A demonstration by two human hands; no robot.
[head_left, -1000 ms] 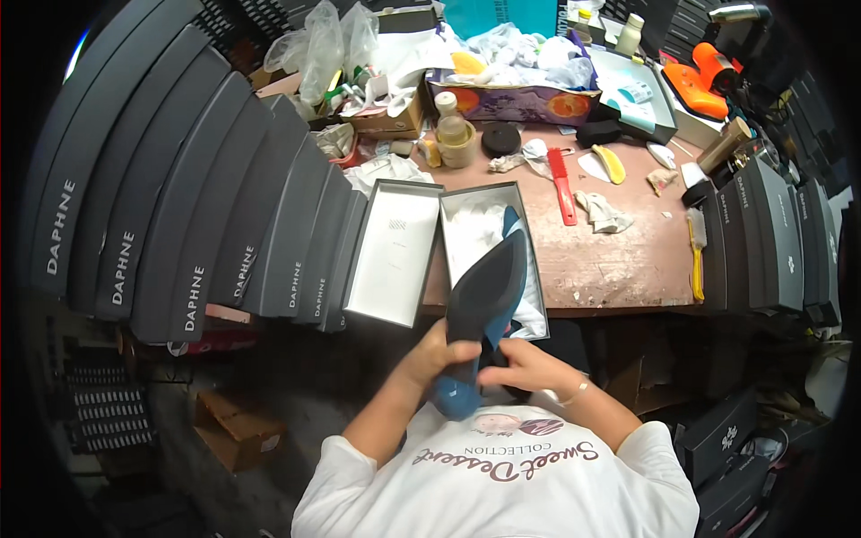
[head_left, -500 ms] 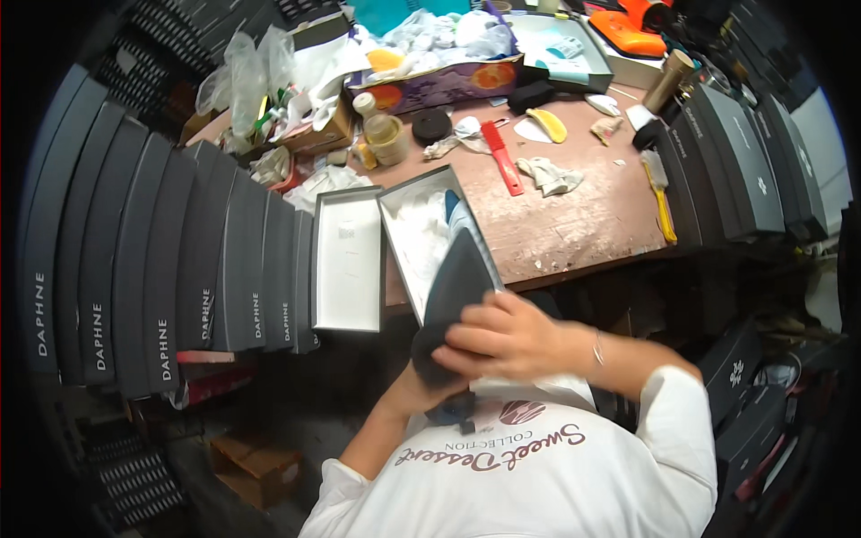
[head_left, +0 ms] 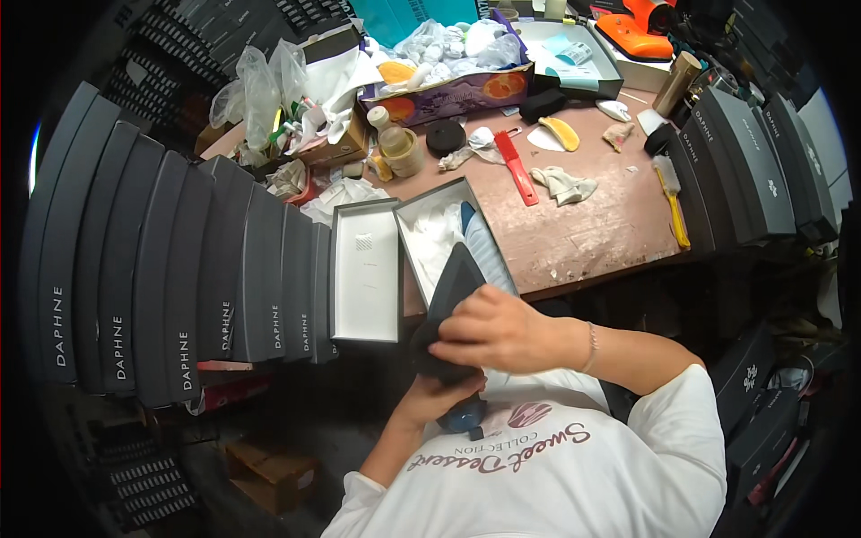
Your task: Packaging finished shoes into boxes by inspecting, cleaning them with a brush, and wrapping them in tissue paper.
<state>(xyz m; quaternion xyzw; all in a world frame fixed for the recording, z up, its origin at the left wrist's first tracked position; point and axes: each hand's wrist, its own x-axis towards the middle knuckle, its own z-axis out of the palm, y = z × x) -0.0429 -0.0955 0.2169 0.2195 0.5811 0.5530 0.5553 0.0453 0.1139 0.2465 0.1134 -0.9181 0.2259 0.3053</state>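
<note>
In front of my chest I hold a pointed-toe high-heeled shoe (head_left: 457, 271) with its dark sole turned up and its toe toward the table. My left hand (head_left: 446, 395) grips it from below, near the blue heel end. Over the sole lies my right hand (head_left: 493, 330), its fingers curled and pressed together; anything pinched in them is hidden. Just beyond the toe is an open shoe box (head_left: 433, 199) with white tissue and a blue shoe (head_left: 485, 251) in it. The box lid (head_left: 366, 269), white inside, sits against its left side.
A row of upright dark shoe boxes (head_left: 161, 269) lines the left, with more boxes (head_left: 744, 170) at the right. On the table lie a red brush (head_left: 516, 169), a yellow-handled brush (head_left: 673, 202), a crumpled cloth (head_left: 563, 185) and a jar (head_left: 401, 154). A purple carton (head_left: 448, 97) stands behind.
The shoe's toe has swung slightly down and right, uncovering more of the blue shoe in the box. My right hand has shifted a little on the sole. The whole view has shifted slightly.
</note>
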